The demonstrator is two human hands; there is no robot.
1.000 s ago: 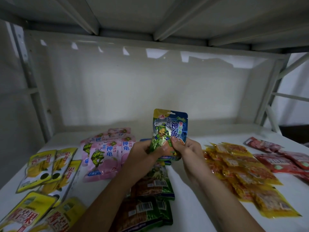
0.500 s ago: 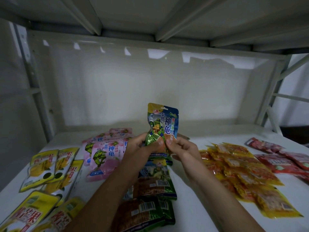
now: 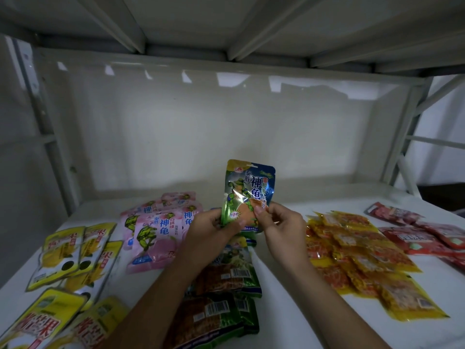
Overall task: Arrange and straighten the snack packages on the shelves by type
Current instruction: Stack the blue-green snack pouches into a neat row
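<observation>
A white metal shelf (image 3: 289, 311) with a pale back panel and ribbed underside overhead fills the head view. At the centre, both hands hold a glossy blue-and-green foil snack pouch (image 3: 247, 187) upright above the shelf: the left hand (image 3: 214, 229) grips its lower left edge, the right hand (image 3: 279, 224) pinches its lower right corner, fingers curled on it. Below, toward 6 o'clock, dark green barcode-printed packets (image 3: 221, 298) lie in a column. At 9 o'clock lie pink foil pouches (image 3: 156, 230); at 8 o'clock, yellow packets (image 3: 68, 258). Orange-yellow clear packets (image 3: 357, 258) spread at 4 o'clock, red packets (image 3: 422, 233) at 3 o'clock.
</observation>
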